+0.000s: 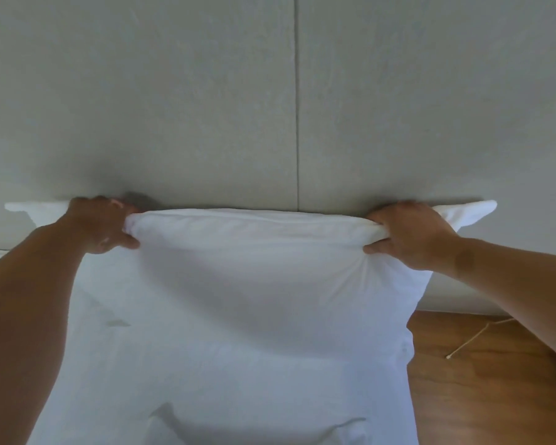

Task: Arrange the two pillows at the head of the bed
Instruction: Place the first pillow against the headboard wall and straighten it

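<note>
A white pillow (247,268) stands upright against the grey padded headboard (206,107), its top edge level with my hands and its pointed corners sticking out left and right. My left hand (100,226) pinches the top edge near the left corner. My right hand (411,236) grips the top edge near the right corner. Below the pillow lies more white bedding (206,396); I cannot tell whether it is a second pillow or the sheet.
A vertical seam (297,123) splits the headboard into two panels. To the right of the bed is wooden floor (482,390) with a thin pale cord (469,343) lying on it.
</note>
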`<action>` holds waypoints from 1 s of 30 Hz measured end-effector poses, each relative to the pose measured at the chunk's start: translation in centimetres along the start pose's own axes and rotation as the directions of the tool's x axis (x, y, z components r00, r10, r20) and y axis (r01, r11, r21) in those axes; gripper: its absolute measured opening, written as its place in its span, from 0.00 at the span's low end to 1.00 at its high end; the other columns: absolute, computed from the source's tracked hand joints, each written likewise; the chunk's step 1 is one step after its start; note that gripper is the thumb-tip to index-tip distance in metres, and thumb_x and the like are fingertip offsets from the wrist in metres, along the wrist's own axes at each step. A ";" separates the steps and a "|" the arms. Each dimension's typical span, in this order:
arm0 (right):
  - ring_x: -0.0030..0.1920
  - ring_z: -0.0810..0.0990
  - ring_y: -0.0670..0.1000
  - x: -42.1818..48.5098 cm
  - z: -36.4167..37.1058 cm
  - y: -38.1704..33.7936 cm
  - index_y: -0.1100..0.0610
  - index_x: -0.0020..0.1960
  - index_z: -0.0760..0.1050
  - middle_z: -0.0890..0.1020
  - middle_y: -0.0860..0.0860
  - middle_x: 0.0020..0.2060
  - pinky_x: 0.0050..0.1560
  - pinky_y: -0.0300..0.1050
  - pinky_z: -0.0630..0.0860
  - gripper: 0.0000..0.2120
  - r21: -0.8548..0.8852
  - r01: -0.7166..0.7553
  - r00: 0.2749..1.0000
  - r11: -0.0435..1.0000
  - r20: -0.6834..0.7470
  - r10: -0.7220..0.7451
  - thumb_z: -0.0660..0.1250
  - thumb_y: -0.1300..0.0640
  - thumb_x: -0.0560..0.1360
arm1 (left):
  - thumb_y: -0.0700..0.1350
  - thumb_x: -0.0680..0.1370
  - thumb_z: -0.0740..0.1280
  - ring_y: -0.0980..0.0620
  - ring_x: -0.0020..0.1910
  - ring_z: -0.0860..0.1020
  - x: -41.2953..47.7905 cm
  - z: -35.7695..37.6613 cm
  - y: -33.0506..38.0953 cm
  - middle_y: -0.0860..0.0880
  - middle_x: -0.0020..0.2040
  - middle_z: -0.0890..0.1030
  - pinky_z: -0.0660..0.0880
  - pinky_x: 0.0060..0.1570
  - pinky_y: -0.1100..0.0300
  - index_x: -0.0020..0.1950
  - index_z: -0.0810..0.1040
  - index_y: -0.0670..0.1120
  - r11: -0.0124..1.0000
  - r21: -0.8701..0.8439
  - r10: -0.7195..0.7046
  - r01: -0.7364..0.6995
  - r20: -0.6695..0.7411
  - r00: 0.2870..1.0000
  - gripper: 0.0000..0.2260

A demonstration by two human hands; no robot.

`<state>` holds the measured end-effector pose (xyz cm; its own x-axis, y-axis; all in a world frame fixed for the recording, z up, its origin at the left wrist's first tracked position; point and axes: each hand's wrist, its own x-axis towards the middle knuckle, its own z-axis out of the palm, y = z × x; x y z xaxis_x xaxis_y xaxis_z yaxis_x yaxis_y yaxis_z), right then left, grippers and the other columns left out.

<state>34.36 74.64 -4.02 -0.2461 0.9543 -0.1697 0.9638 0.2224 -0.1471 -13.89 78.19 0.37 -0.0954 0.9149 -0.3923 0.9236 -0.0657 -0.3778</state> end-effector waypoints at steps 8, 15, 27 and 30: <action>0.54 0.82 0.61 -0.3 -2.0 -0.1 0.48 0.53 0.87 0.88 0.52 0.49 0.48 0.50 0.76 0.11 -0.025 -0.059 0.992 0.998 -0.114 0.055 0.73 0.44 0.75 | 0.63 0.71 0.74 0.44 0.57 0.82 -2.1 -1.8 -0.9 0.51 0.55 0.85 0.74 0.49 0.56 0.46 0.78 0.57 0.999 0.029 0.021 -0.019 -0.059 0.998 0.13; 0.55 0.81 0.64 -1.2 -1.0 -0.9 0.52 0.54 0.86 0.87 0.57 0.51 0.47 0.49 0.70 0.10 -0.002 -0.072 0.989 0.997 -0.130 0.071 0.74 0.49 0.76 | 0.60 0.73 0.74 0.45 0.59 0.81 -1.7 -0.2 0.3 0.50 0.57 0.85 0.76 0.57 0.53 0.58 0.80 0.56 1.000 -0.020 -0.020 0.018 -0.073 0.997 0.16; 0.53 0.82 0.60 -0.3 -0.6 -0.5 0.50 0.53 0.81 0.86 0.52 0.49 0.49 0.51 0.75 0.14 -0.001 -0.069 0.998 0.998 0.001 0.069 0.74 0.42 0.73 | 0.56 0.70 0.77 0.45 0.73 0.72 1.1 1.8 2.0 0.51 0.73 0.75 0.61 0.73 0.40 0.75 0.68 0.58 0.992 -0.074 -0.109 0.104 -0.077 0.991 0.35; 0.53 0.82 0.59 -1.0 -1.1 -0.6 0.50 0.55 0.81 0.86 0.52 0.50 0.48 0.50 0.74 0.16 0.005 -0.047 0.999 0.999 0.000 0.047 0.75 0.43 0.72 | 0.52 0.73 0.76 0.48 0.78 0.65 -0.1 2.1 2.1 0.52 0.77 0.70 0.55 0.76 0.39 0.78 0.64 0.57 0.984 -0.137 -0.131 0.113 -0.133 0.982 0.36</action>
<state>34.16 73.82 -2.65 -0.2001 0.9638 -0.1760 0.9738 0.1758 -0.1440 -12.69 77.14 -2.13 -0.1655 0.9603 -0.2244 0.9489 0.0931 -0.3016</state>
